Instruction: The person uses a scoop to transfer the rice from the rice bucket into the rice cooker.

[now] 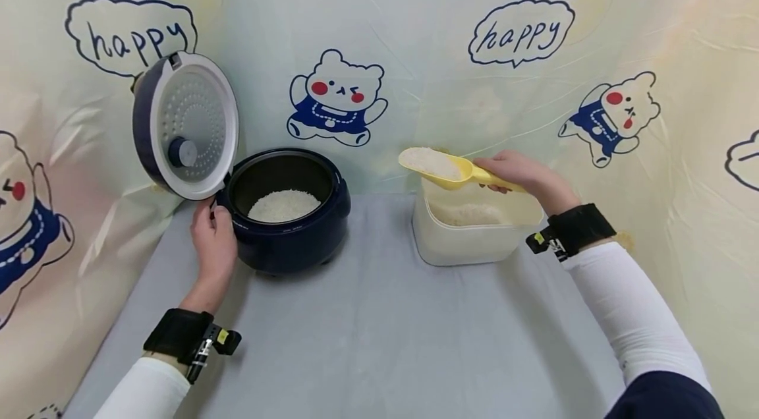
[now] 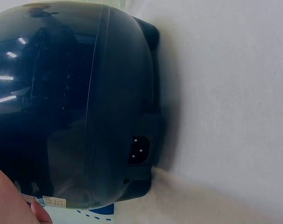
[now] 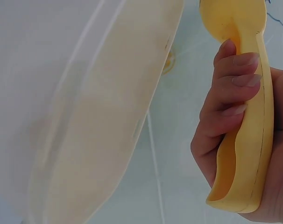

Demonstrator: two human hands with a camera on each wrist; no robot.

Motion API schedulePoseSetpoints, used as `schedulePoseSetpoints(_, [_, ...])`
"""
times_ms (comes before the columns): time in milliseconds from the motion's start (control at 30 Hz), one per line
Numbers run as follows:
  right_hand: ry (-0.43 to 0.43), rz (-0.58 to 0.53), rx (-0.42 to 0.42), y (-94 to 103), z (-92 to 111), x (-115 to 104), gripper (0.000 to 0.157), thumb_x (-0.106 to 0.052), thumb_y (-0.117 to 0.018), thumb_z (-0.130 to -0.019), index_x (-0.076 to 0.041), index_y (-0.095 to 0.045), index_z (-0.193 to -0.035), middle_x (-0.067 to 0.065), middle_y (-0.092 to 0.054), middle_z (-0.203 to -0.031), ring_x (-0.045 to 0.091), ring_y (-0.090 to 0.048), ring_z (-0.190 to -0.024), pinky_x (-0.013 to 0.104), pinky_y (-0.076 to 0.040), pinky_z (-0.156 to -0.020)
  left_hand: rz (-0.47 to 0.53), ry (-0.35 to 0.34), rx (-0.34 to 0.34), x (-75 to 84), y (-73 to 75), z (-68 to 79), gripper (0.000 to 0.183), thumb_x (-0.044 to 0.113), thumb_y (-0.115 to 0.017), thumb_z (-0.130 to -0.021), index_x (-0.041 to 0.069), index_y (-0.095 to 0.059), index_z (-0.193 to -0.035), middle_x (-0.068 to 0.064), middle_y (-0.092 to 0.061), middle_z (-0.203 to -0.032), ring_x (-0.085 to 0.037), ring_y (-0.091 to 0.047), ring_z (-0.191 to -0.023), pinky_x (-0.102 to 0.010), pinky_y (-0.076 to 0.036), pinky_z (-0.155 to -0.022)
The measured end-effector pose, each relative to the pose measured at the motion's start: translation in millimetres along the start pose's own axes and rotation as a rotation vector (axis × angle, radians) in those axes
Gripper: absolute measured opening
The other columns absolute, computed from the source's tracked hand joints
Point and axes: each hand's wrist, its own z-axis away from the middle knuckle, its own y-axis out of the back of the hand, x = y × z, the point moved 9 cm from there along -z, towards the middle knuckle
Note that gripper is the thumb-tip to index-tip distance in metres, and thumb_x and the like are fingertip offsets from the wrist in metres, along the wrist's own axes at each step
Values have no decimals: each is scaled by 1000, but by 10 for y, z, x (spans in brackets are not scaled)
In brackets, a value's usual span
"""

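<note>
My right hand (image 1: 514, 172) grips the handle of a yellow scoop (image 1: 465, 172) heaped with white rice (image 1: 429, 161), its fingers wrapped round the grip in the right wrist view. The scoop is level above the cream rice bin (image 1: 462, 244), which has more rice inside. At the left, my left hand (image 1: 215, 241) touches the side of a dark blue rice cooker (image 1: 290, 241), just below the hinge. The cooker's lid (image 1: 196, 122) stands up, and a mound of rice (image 1: 284, 205) lies in the pot. The left fingertips are partly hidden under the lid.
A grey cloth (image 1: 379, 333) covers the table. Close behind the cooker and bin hangs a pale curtain (image 1: 427, 96) printed with bears and "happy" bubbles. A power socket (image 2: 139, 150) shows low on the cooker's side in the left wrist view.
</note>
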Motion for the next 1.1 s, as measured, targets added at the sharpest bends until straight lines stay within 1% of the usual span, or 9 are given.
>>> schedulePoseSetpoints(133, [24, -19, -19, -106, -148, -262, 52, -49, -49, -107, -8, -72, -84, 2, -55, -66, 23, -51, -61, 30, -37, -57, -4, 0, 7, 37, 34, -35, 48, 19, -37, -107, -4, -53, -146, -25, -53, -144, -33, -46, -117, -44, -35, -105])
schedulePoseSetpoints(167, [36, -25, -28, -137, -182, -342, 53, -49, -49, -107, -9, -72, -83, 2, -55, -65, 19, -50, -59, 29, -36, -56, -3, 2, 8, 44, 39, -36, 48, 19, -37, -107, -5, -52, -146, -25, -52, -145, -35, -46, -119, -46, -34, -107])
schedulePoseSetpoints(300, [78, -27, -47, -256, -291, -668, 52, -48, -50, -106, -8, -74, -82, 1, -56, -64, 18, -50, -58, 28, -37, -57, -9, 14, 8, 45, 50, -37, 48, 18, -37, -107, -4, -52, -147, -25, -51, -146, -35, -46, -119, -46, -34, -106])
schedulePoseSetpoints(567, [98, 29, -99, -498, -486, -1162, 51, -43, -50, -106, -1, -72, -88, 2, -56, -66, 18, -50, -59, 28, -39, -60, -14, -6, 9, 22, 54, -26, 47, 16, -37, -106, -5, -53, -146, -28, -52, -146, -39, -48, -125, -49, -35, -107])
schedulePoseSetpoints(667, [98, 58, -113, -580, -561, -1305, 50, -44, -50, -107, -2, -72, -89, 2, -56, -67, 18, -51, -59, 28, -39, -61, -13, -4, 15, 19, 61, -16, 46, 15, -38, -106, -5, -54, -144, -28, -53, -144, -39, -48, -122, -49, -34, -106])
schedulePoseSetpoints(767, [83, 74, -136, -669, -616, -1432, 50, -45, -50, -107, -1, -73, -96, 3, -57, -70, 20, -52, -63, 28, -41, -63, -14, 10, 17, 2, 62, -7, 46, 16, -37, -106, -5, -54, -144, -27, -54, -142, -37, -47, -118, -48, -34, -104])
schedulePoseSetpoints(867, [68, 64, -157, -758, -658, -1547, 50, -45, -51, -107, -1, -73, -100, 3, -58, -73, 20, -53, -66, 28, -42, -64, -14, 12, 18, -1, 59, -3, 46, 17, -37, -107, -3, -54, -145, -26, -53, -144, -37, -47, -120, -48, -34, -104])
schedulePoseSetpoints(1000, [73, 63, -176, -863, -707, -1684, 48, -44, -53, -106, -2, -73, -96, 3, -59, -74, 20, -53, -66, 28, -42, -63, -15, -12, 21, 21, 44, -1, 45, 15, -38, -106, -4, -55, -144, -28, -55, -142, -39, -49, -121, -51, -35, -103])
schedulePoseSetpoints(1100, [88, 99, -192, -933, -730, -1774, 50, -44, -53, -107, 1, -74, -100, 3, -59, -73, 20, -53, -65, 28, -42, -62, -15, -25, 22, 30, 30, 5, 45, 14, -38, -106, -4, -56, -143, -29, -56, -139, -40, -50, -117, -51, -35, -101])
